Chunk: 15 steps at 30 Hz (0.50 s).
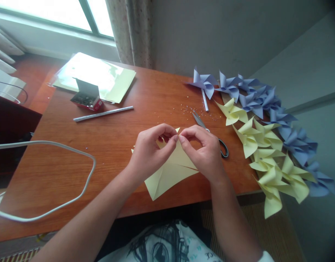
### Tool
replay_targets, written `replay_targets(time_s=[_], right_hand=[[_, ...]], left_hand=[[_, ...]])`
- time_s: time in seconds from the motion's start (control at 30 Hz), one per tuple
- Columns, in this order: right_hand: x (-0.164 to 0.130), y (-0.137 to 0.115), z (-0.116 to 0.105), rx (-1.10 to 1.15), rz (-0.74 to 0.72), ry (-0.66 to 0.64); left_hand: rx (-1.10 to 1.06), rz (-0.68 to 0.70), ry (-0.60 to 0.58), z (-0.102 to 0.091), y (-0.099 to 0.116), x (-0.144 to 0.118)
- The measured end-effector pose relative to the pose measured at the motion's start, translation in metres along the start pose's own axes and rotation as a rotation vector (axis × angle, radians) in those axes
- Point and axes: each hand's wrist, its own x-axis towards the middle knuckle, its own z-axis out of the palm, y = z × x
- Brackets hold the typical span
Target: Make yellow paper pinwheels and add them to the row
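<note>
Wooden desk [115, 153]: left hand [149, 153] and right hand [204, 151] pinch yellow paper square [170, 171]; scissors [208, 133] just beyond right hand.

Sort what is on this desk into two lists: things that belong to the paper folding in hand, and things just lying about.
In use: yellow paper sheet, pinched at its middle by the left hand and right hand.

Lying about: scissors, white stick, open small box, yellow sheets in plastic, finished yellow pinwheels, blue pinwheels, white cable.
</note>
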Motion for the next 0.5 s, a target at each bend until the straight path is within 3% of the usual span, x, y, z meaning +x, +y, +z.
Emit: replay_targets(time_s=[0.5], right_hand=[[0.0000, 0.0015, 0.0005, 0.043, 0.038, 0.006]], left_hand=[[-0.016, -0.015, -0.042, -0.0005, 0.0006, 0.0001]])
